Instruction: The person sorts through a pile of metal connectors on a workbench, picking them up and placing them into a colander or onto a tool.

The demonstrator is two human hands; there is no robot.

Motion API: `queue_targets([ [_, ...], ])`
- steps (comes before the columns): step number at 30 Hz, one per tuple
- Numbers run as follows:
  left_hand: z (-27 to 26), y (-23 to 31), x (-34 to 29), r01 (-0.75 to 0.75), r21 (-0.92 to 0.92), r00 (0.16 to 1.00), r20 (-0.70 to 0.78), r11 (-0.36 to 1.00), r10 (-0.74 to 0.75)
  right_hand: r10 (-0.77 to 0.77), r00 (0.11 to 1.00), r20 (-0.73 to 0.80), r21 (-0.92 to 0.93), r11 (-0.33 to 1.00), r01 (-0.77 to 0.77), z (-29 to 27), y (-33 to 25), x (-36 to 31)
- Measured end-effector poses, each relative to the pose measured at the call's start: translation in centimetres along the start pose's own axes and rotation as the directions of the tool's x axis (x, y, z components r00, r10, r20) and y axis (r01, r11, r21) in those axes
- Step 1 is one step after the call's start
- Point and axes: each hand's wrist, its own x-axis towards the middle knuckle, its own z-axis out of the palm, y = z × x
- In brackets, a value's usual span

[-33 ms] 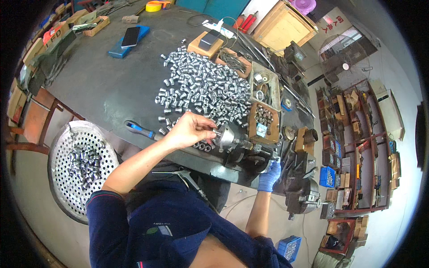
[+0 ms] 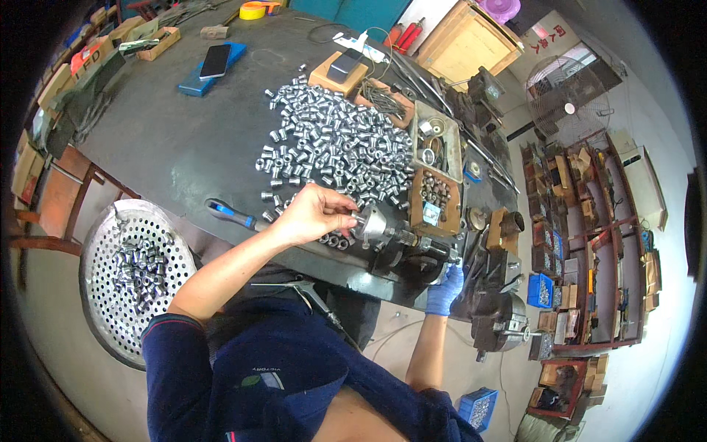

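My left hand (image 2: 315, 215), bare, is closed with thumb and fingertips at the front of a round steel chuck (image 2: 373, 225). A small metal fitting (image 2: 359, 219) sits between those fingertips and the chuck face, partly hidden. The chuck belongs to a dark bench fixture (image 2: 412, 250) at the table's near edge. At its right end my right hand (image 2: 445, 290), in a blue glove, is closed around a handle (image 2: 453, 258); its fingers are partly covered. Beyond my left hand spreads a heap of shiny metal fittings (image 2: 339, 144), with several lying beneath the wrist.
A perforated metal tray (image 2: 99, 295) with more fittings stands at lower left. On the dark table (image 2: 169, 147) lie a blue-handled tool (image 2: 230, 213), a phone (image 2: 215, 61) and a wooden box of small parts (image 2: 434, 221). A vise (image 2: 501, 320) stands right. An air gun (image 2: 317, 302) hangs at the front edge.
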Motion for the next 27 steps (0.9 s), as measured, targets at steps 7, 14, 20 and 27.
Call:
queue_targets([
  [7,0.1,0.2,0.2,-0.039,0.083,0.999,0.028,0.996,0.036,0.017,0.997,0.074,-0.078,0.997,-0.012,-2.0,-1.2,-1.3],
  [14,0.2,0.8,0.2,-0.072,0.228,0.996,0.066,0.971,0.059,-0.051,0.977,0.209,-0.108,0.991,0.075,1.3,-7.0,-3.9],
  [20,-0.1,0.3,0.4,-0.101,0.234,0.994,0.073,0.967,0.086,-0.071,0.916,0.395,0.089,0.995,0.039,5.4,-8.2,2.6],
  [27,0.0,0.7,0.7,-0.015,0.118,0.997,0.079,0.993,0.005,0.055,0.942,0.33,-0.024,0.998,-0.05,1.4,-2.9,9.8],
])
